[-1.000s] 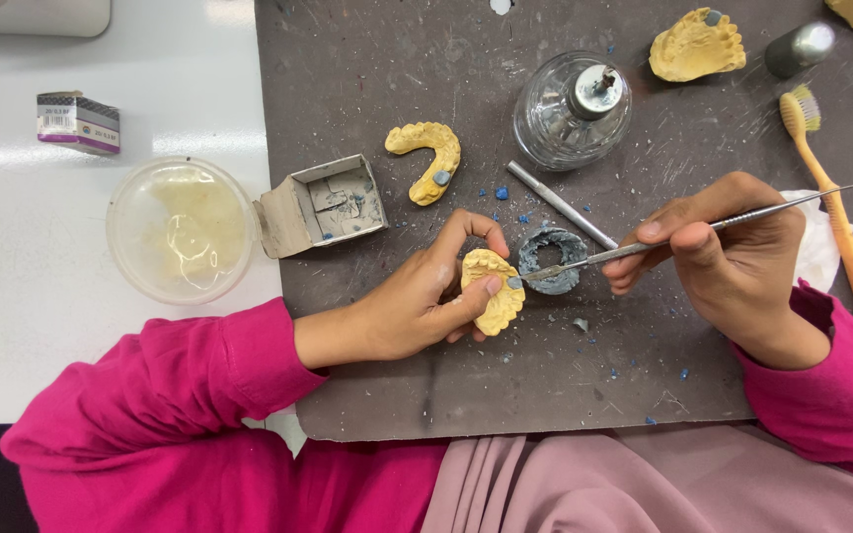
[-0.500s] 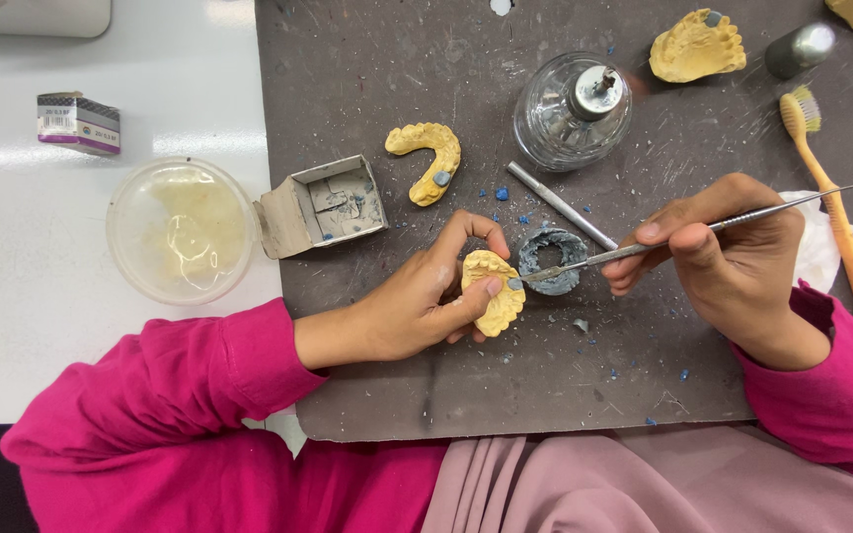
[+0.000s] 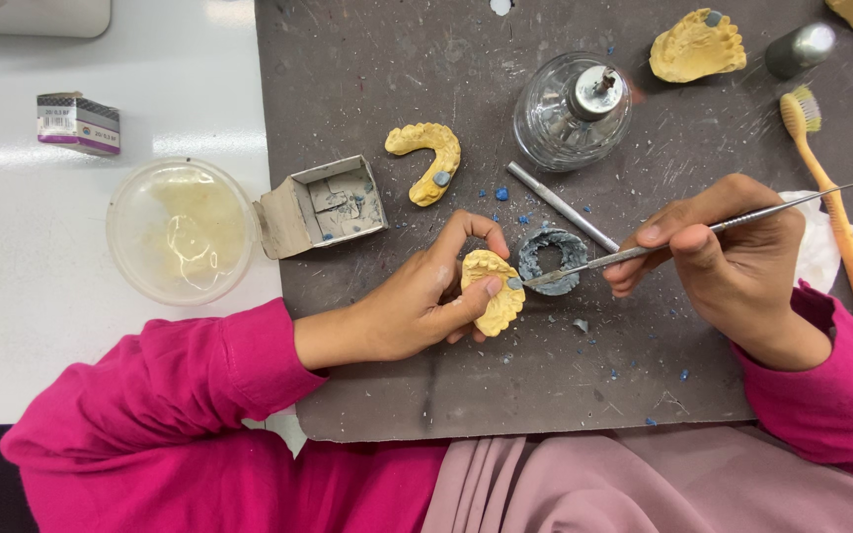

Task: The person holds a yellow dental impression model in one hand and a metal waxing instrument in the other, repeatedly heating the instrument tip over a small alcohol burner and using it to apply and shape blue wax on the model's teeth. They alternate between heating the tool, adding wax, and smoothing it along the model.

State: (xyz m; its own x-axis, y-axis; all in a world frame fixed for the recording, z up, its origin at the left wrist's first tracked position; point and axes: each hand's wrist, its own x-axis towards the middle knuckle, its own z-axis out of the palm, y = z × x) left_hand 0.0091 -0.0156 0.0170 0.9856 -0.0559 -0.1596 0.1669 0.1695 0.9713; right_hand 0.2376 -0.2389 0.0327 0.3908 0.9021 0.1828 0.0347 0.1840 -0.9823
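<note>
A white table carries a dark grey mat [image 3: 367, 59], scratched and dotted with small blue crumbs. Going from the left, a small printed box [image 3: 78, 122] stands on the white part, and beside the mat edge sits a round clear tub [image 3: 180, 230] with a thin yellowish film on its bottom and nothing solid in it that I can see. Next, on the mat, an open card box [image 3: 320, 205] lies tilted and holds grey wax, cracked in pieces. The left hand [image 3: 417, 306] is closed around a yellow cast [image 3: 493, 289], thumb on its top edge, fingers curled behind, low on the mat near the middle. A second arch cast [image 3: 426, 158] with a blue spot lies above it. Just right of the held cast is a grey wax ring [image 3: 551, 262], hollow in the middle. The right hand [image 3: 733, 262] pinches a thin metal carver [image 3: 683, 237] like a pen; its tip touches a blue dab at the cast's edge. I think the work goes best with the cast held firm against the mat, the tip laid flat and moved in short light strokes, so the plaster teeth are not chipped. Further up stands a glass lamp [image 3: 573, 111] with a metal wick cap, the liquid inside hard to judge. A toothbrush [image 3: 826, 197] lies at the far right.
</note>
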